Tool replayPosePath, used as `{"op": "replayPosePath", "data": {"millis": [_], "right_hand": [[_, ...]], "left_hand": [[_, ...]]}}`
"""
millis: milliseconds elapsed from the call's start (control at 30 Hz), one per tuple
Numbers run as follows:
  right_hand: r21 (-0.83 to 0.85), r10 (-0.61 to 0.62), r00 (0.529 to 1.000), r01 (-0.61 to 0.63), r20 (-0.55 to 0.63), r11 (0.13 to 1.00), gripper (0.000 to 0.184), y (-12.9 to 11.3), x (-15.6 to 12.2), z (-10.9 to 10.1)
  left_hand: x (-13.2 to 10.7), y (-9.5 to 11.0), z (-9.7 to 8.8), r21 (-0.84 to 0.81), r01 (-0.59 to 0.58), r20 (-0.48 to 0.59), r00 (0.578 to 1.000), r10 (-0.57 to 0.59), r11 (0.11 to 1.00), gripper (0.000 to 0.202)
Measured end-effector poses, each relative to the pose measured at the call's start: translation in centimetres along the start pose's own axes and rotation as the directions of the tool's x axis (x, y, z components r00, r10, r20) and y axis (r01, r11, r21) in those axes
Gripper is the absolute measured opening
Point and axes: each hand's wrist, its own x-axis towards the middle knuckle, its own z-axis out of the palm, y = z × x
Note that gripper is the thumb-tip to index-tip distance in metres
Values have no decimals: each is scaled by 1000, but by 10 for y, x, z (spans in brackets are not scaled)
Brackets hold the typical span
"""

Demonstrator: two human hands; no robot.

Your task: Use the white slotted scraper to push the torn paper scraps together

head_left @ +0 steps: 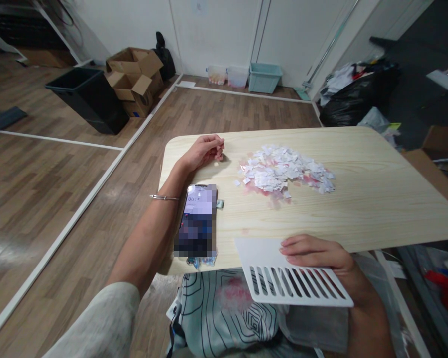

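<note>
My left hand (205, 151) rests near the far left part of the pale wooden table (377, 189), its fingers curled closed. Whatever those fingers may hold is hidden. To its right lies a pile of small white paper squares (283, 169), with pinkish pieces among them. My right hand (317, 252) grips a flat white plastic panel (261, 251) with a row of slots, fingers on its top face. The panel straddles the table's near edge, its slotted part hanging out over my lap. A phone (197, 219) stands or lies beside my left forearm, partly blurred out.
Below the panel sits a grey translucent container (317, 328), next to patterned fabric (224, 303) on my lap. A black bin (87, 99) and open cardboard boxes (134, 79) stand at the left. Plastic tubs (265, 78) line the wall; a black bag (351, 104) is at right.
</note>
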Motion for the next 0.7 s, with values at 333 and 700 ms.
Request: {"op": "replayPosePath", "data": {"millis": [333,700], "right_hand": [[38,-24,998,22,56,999,23,2,-1,-3],[161,-40,985,13,167,987,26,-6,9,9]], "left_hand": [[0,-1,-1,10,1,-2,1000,-1,1000,22],[-3,5,6,30,21,-39,999,-20,999,28]]}}
